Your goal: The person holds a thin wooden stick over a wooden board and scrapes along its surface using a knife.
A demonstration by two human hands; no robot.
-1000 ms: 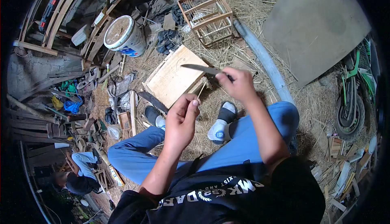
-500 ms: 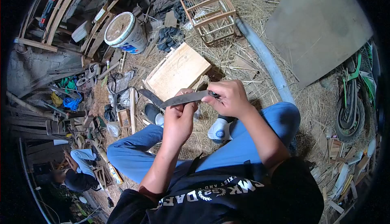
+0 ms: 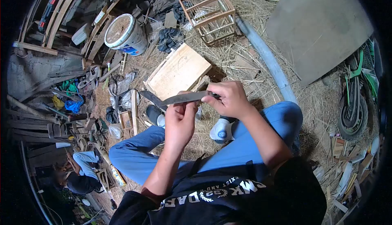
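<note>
My right hand (image 3: 228,98) is closed around the dark handle of a knife (image 3: 183,98). The broad grey blade points left and lies across the top of my left hand (image 3: 181,121). My left hand is closed, its thumb just below the blade; whatever it grips is hidden behind blade and fingers. A dark, narrow strip (image 3: 151,97) slants up and left from near the blade's tip; I cannot tell whether it touches the knife. Beyond both hands, a pale wooden block (image 3: 179,72) lies on the straw-covered ground.
A wooden frame with slats (image 3: 208,15) stands ahead, near a grey pipe (image 3: 265,53) and a large flat sheet (image 3: 322,25). To the left are a white bucket (image 3: 126,33) and piled scrap. Another person (image 3: 81,176) sits at lower left; a small motorbike (image 3: 353,102) is at right.
Both hands and the knife stay almost in place, with only a very slight shift of the blade. The view has moved a little.
</note>
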